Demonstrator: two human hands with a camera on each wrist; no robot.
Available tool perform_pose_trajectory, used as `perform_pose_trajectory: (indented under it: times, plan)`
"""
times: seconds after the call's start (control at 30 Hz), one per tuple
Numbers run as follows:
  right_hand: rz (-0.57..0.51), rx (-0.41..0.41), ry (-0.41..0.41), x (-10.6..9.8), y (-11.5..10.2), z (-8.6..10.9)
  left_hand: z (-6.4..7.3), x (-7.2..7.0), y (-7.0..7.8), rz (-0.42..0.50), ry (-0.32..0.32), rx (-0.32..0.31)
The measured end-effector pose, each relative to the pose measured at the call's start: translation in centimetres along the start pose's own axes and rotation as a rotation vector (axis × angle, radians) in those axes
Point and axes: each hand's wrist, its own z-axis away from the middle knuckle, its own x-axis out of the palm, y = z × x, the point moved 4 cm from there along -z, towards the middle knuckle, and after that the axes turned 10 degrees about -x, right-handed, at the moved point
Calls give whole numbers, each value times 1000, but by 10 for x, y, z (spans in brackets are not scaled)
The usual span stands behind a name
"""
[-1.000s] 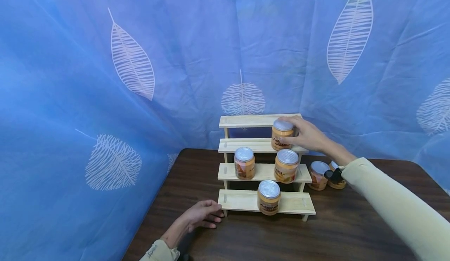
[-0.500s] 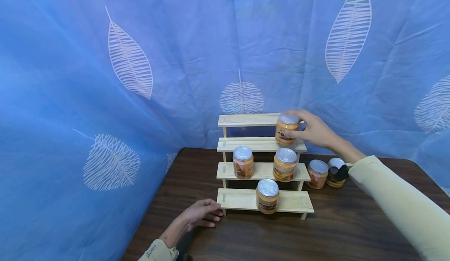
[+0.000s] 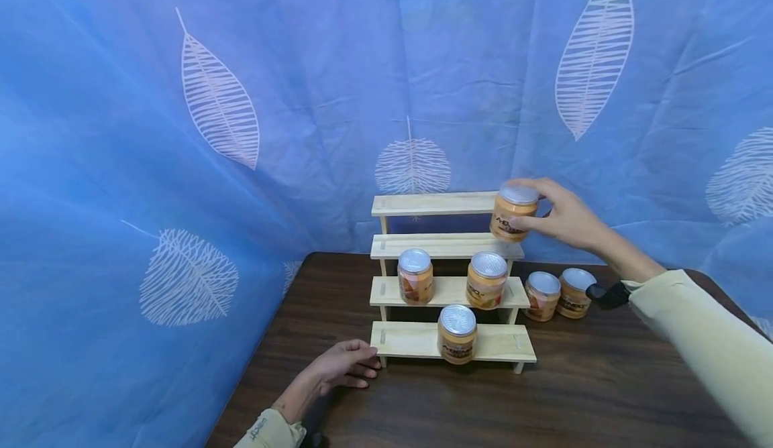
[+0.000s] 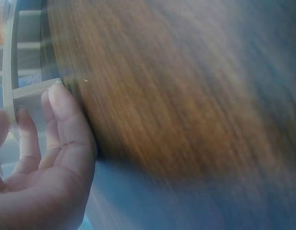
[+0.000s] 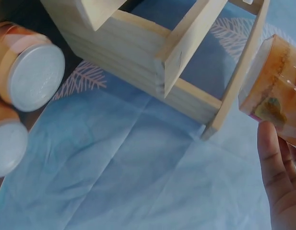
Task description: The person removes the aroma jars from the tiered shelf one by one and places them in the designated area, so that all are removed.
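Observation:
In the head view, my right hand [image 3: 568, 214] grips an orange jar [image 3: 510, 223] with a silver lid, held at the right end of the upper tiers of a wooden step shelf [image 3: 398, 292]. The right wrist view shows that jar [image 5: 277, 91] at the right edge, my fingers against its side. My left hand [image 3: 343, 365] holds the left end of the lowest step, thumb at the board. Seen from the left wrist, its fingers lie by the shelf's side support [image 4: 35, 93]. One jar [image 3: 457, 337] stands on the lowest step. Two jars, left [image 3: 415, 280] and right [image 3: 486, 284], stand on the second.
Right of the shelf, two more jars, one nearer the shelf [image 3: 542, 298] and one farther right [image 3: 575, 295], stand side by side on the dark wooden table [image 3: 459, 408]. A blue curtain [image 3: 326, 133] with white leaf prints hangs behind and to the left.
My right hand has lifted the jar from around the third step and moved it up and right, to the top tier's right end. The left hand stays at the lowest step.

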Motion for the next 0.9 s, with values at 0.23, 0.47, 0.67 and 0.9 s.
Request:
perform_pose_trajectory:
  times: [0.23, 0.47, 0.67, 0.9]
  plan:
    - [34, 5, 18, -19, 1, 16, -1, -2, 7, -5, 6, 3]
    - [78, -22, 35, -30, 5, 41, -4, -4, 11, -11, -9, 17]
    - [91, -4, 30, -29, 10, 64, -2, -4, 12, -16, -6, 28]
    - [84, -17, 41, -12, 18, 97, 4, 2, 3, -20, -18, 29]
